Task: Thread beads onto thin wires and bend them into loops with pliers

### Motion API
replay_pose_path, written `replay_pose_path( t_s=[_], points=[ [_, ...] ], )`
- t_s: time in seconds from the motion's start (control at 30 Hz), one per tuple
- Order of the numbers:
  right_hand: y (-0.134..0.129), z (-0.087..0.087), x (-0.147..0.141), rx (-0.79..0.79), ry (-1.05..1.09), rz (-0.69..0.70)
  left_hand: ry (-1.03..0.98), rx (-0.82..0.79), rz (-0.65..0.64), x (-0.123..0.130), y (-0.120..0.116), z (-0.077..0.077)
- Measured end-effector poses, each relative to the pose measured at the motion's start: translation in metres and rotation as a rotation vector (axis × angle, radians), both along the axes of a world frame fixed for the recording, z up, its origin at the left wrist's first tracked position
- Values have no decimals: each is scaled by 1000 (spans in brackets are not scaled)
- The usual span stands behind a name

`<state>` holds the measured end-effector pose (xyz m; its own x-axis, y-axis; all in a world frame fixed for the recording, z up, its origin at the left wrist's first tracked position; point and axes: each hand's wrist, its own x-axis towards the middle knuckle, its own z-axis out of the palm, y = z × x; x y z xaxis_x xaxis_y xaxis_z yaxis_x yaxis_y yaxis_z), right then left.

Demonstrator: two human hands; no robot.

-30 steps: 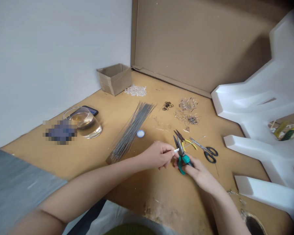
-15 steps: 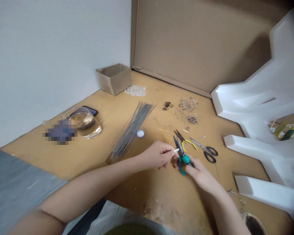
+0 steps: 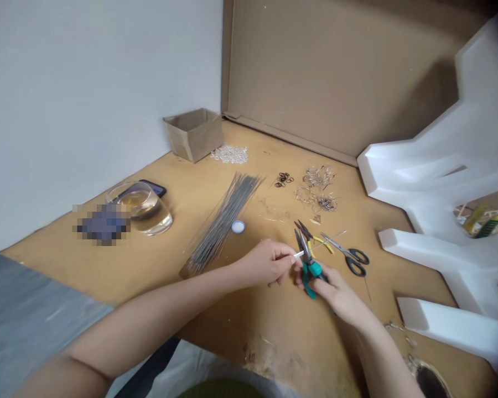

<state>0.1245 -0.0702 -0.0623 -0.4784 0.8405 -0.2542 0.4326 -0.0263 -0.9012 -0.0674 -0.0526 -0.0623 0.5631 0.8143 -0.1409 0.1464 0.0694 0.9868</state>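
Note:
Between its fingertips my left hand pinches a thin wire, which has a short white piece near my fingers. My right hand is closed round the green handles of a pair of pliers. The plier jaws are parted, with the wire running across them; whether they touch it I cannot tell. Behind the pliers lie yellow-handled pliers and black-handled scissors. Left of my hands rests a bundle of straight grey wires beside a small white and blue round cap.
A cardboard box stands at the back near a heap of clear beads. Black rings and bent wire pieces lie mid-table. A glass of liquid is at left; a white plastic chair borders the right.
The plier jaws have parted slightly wider around the wire. Both hands stay in almost the same place.

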Motion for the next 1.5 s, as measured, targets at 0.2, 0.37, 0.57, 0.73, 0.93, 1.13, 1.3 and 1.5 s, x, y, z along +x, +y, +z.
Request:
replay_pose_path(
  t_s=[0.2, 0.37, 0.57, 0.73, 0.93, 1.13, 1.3, 1.5],
  points=[
    [1, 1, 2, -14, -9, 5, 2, -8, 1, 0, 0, 1],
    [1, 1, 1, -1, -20, -13, -3, -1, 0, 0, 0, -1],
    [1, -1, 1, 11, -37, -12, -2, -8, 2, 0, 0, -1],
    [0, 0, 1, -1, -39, -12, 8, 2, 0, 0, 0, -2],
    [-1, -1, -2, -1, -36, -33, -23, -75, -9, 0, 2, -1],
    [0, -2, -3, 86, -103, -24, -34, -147, -26, -2, 5, 4],
    [-2, -1, -2, 98, -129, -36, 6, -103, -31, -2, 4, 5],
    [-1, -9, -4, 93, -201, -101, 50, -21, -22, -2, 4, 2]
  ],
)
